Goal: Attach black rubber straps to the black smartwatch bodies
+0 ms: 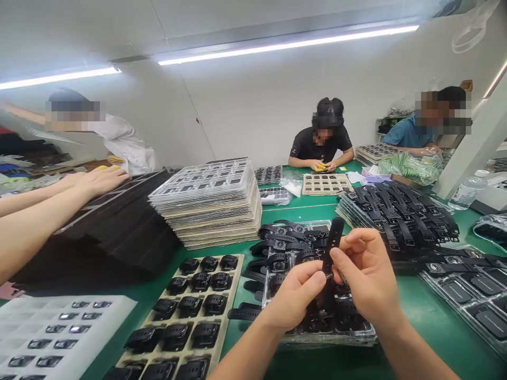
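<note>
A black watch strap (335, 237) stands upright between my two hands, its holed end pointing up. Thumb and fingers of my left hand (295, 295) pinch it low down, near what looks like the buckle. My right hand (368, 274) has its thumb and index finger closed on the strap from the right side, other fingers curled. Whether a watch body hangs on the strap is hidden by my fingers. Right beneath lies a clear plastic tray (328, 340) with black smartwatches (281, 245) laid across it, their straps overhanging the left side.
Left of it is a beige tray (222, 316) of strapped watches, then a white foam tray (114, 322) with watch bodies. Behind stand stacked trays (214, 227) and a black stack (130, 232) under another person's hands (99, 182). Straps (400, 211) pile at right. Several co-workers sit around.
</note>
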### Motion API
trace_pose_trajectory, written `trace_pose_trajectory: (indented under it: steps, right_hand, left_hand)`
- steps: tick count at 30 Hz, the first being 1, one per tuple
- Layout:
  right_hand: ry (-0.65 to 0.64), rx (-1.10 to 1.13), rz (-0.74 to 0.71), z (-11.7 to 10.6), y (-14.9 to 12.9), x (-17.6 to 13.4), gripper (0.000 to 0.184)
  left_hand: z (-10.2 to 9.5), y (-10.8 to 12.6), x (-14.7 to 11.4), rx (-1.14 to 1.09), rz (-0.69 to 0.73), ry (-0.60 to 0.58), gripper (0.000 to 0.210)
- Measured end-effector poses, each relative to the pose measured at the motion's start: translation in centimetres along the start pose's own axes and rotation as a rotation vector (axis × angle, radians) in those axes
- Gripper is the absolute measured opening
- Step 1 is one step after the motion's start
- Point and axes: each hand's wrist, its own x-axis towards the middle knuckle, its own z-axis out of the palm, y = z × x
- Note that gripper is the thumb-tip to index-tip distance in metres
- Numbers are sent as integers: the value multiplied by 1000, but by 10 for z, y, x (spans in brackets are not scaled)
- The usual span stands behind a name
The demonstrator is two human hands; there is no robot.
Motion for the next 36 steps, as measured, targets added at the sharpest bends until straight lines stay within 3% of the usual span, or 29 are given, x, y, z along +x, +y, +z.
trace_pose_trajectory:
  steps: [11,20,23,26,29,32,36]
  right_hand:
    - [-54,16,67,-1,1,0,17]
    - [-41,-5,49,-2,4,1,18]
    - [-59,-90,40,-6,3,-1,20]
    - [-189,-294,56,-15,0,-1,40]
    - [-318,-427,176,-21,-2,1,26]
    - [-281,-300,298,-21,1,2,28]
    - [-163,-22,353,-12,9,2,31]
  left_hand:
    - [-1,-7,4,-122,-1,-104,60]
    - [1,-1,0,30,32,16,59]
    - [2,7,-1,253,110,44,55]
    - [1,16,-5,670,220,76,37]
    - [-1,20,-10,1047,363,109,30]
    - [-2,19,-14,1265,498,154,33]
    - [-2,14,-16,1281,673,240,35]
